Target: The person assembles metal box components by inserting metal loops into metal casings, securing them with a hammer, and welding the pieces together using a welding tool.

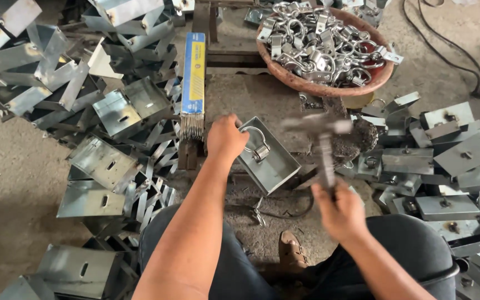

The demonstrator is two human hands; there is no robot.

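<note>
Head view: dusty concrete floor (pixel 12 183), metal boxes (pixel 106 161) heaped around.

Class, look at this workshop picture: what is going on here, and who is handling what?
A seated person steadies an open grey sheet-metal box with the left hand; a metal ring fitting sits inside it. The right hand grips a metal hammer, blurred with motion, raised beside the box. A round reddish basin heaped with more ring fittings stands ahead, and similar metal boxes are piled on both sides of the floor.
</note>
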